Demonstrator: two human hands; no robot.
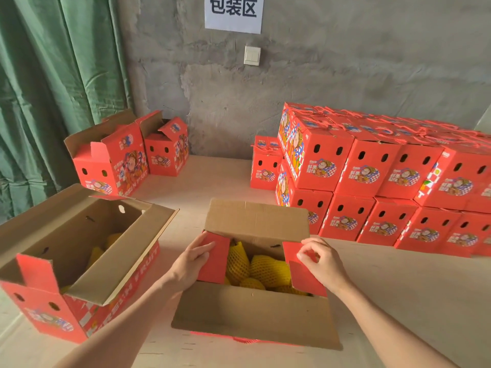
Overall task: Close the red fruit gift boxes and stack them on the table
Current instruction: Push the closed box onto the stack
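Observation:
An open red fruit gift box [252,312] stands in front of me on the table, its long brown flaps spread front and back. Yellow net-wrapped fruit [263,269] lies inside. My left hand [191,261] presses with straight fingers on the box's left red side flap [214,261], which tilts inward. My right hand [322,264] pinches the right red side flap [305,277] between curled fingers and thumb. A stack of closed red boxes [372,176] fills the right of the table, two layers high.
Another open red box [79,264] with yellow fruit stands at my left. Two more open boxes [132,155] sit at the far left by a green curtain [53,88]. A grey wall with a paper sign [233,11] and a switch backs the wooden table [398,288].

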